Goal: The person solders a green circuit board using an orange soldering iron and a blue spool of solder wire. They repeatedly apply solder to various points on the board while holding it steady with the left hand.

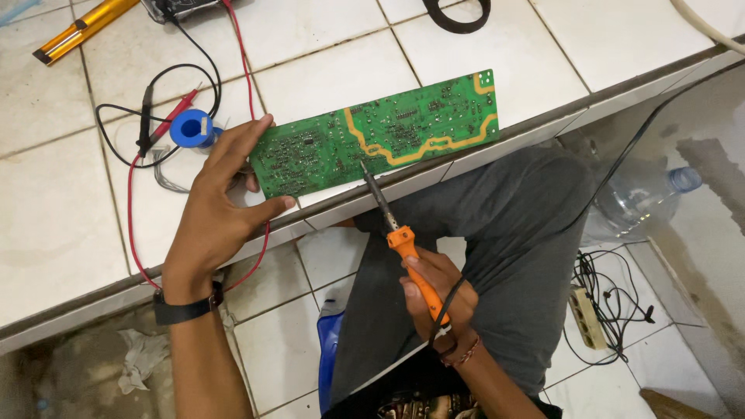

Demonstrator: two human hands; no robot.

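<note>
A long green circuit board point(388, 132) with yellow tracks lies solder side up at the edge of a raised white tiled step point(326, 54). My left hand point(221, 206) grips the board's left end, thumb under its near edge. My right hand point(434, 291) holds an orange-handled soldering iron point(396, 233), whose metal tip touches the board near its middle, close to the near edge. The iron's black cord runs back past my wrist.
A blue solder spool point(191, 128) and red and black probe leads point(155, 116) lie left of the board. A yellow tool point(81, 27) sits at the far left. Lower right, a clear plastic bottle point(644, 194) and a power strip point(587, 314) with cables rest on the floor.
</note>
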